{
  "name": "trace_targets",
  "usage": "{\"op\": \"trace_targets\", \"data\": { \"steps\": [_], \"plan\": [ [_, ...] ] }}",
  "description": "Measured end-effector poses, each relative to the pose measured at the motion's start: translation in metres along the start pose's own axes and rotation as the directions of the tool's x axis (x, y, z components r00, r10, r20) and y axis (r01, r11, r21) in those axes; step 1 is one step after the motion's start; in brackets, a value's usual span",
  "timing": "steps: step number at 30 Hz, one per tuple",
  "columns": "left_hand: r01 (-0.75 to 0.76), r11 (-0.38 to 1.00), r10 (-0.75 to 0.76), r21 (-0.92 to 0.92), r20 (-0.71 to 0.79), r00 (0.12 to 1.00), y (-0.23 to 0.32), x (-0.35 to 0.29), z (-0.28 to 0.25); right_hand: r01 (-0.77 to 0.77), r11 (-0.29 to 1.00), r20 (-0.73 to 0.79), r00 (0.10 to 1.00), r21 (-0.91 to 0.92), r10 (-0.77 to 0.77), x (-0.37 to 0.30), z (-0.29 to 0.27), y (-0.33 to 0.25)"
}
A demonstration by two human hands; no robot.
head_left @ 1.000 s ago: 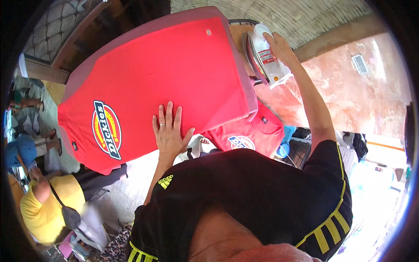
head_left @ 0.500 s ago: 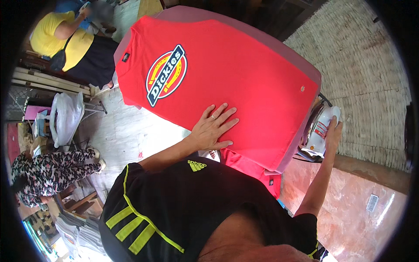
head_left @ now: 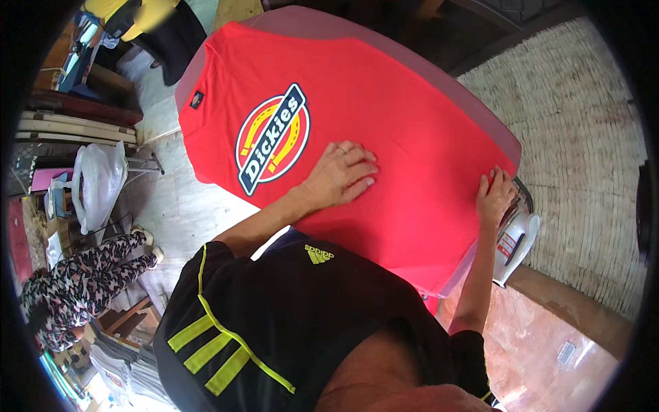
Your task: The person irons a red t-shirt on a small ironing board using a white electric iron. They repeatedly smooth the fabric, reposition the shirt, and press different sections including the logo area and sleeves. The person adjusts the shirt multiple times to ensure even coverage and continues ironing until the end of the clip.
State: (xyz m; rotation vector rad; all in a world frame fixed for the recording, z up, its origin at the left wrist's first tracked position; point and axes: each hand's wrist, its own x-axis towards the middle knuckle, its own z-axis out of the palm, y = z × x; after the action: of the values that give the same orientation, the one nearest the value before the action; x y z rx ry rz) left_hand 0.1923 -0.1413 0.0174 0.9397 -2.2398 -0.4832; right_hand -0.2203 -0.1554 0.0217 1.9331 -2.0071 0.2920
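Observation:
A red T-shirt (head_left: 405, 130) with a round yellow-and-white chest print lies flat over a mauve padded ironing board (head_left: 343, 25), its collar to the left. My left hand (head_left: 340, 173) rests on the cloth just right of the print, fingers bent and thumb apart. At the shirt's hem on the right, my right hand (head_left: 495, 196) touches the edge with its fingers a little apart, holding nothing I can see. Beside that hand, at the board's right end, stands a white iron (head_left: 516, 240) with a red panel, partly hidden by my wrist.
A woven mat surface (head_left: 583, 158) and a pinkish marbled panel (head_left: 535, 336) lie right of the board. On the left are a white plastic bag (head_left: 99, 185), a person in camouflage-patterned clothes (head_left: 86, 285) and stacked folded cloth (head_left: 127, 367). Another person in yellow and black (head_left: 171, 38) stands at the far left.
My right hand has let go of the iron and moved left onto the shirt's hem. My left hand's spread fingers have bent. The person in yellow has shifted toward the top edge.

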Motion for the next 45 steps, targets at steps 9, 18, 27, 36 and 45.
{"op": "trace_targets", "data": {
  "steps": [9, 18, 27, 36, 45],
  "plan": [
    [0.053, 0.997, -0.053, 0.048, -0.018, 0.998, -0.033, -0.026, -0.040, -0.060, 0.996, -0.051, 0.997, 0.063, 0.063, -0.033, -0.004, -0.022],
    [0.289, 0.908, -0.219, 0.303, -0.245, 0.945, -0.044, -0.120, -0.085, -0.183, 0.943, -0.096, 0.971, 0.277, 0.217, -0.184, -0.056, -0.063],
    [0.699, 0.711, -0.484, -0.076, -0.774, 0.408, -0.119, -0.241, -0.094, -0.369, 0.137, 0.187, 0.716, 0.919, 0.673, -0.321, -0.072, -0.097],
    [0.185, 0.303, -0.855, -0.935, -0.181, 0.485, -0.134, -0.233, -0.094, -0.245, -0.321, 0.396, 0.700, 0.915, 0.594, -0.326, -0.027, -0.097],
    [0.185, -0.076, -0.936, -0.980, 0.133, 0.324, -0.139, -0.273, -0.094, -0.419, -0.130, 0.395, 0.643, 0.898, 0.657, -0.347, -0.033, -0.110]
  ]
}}
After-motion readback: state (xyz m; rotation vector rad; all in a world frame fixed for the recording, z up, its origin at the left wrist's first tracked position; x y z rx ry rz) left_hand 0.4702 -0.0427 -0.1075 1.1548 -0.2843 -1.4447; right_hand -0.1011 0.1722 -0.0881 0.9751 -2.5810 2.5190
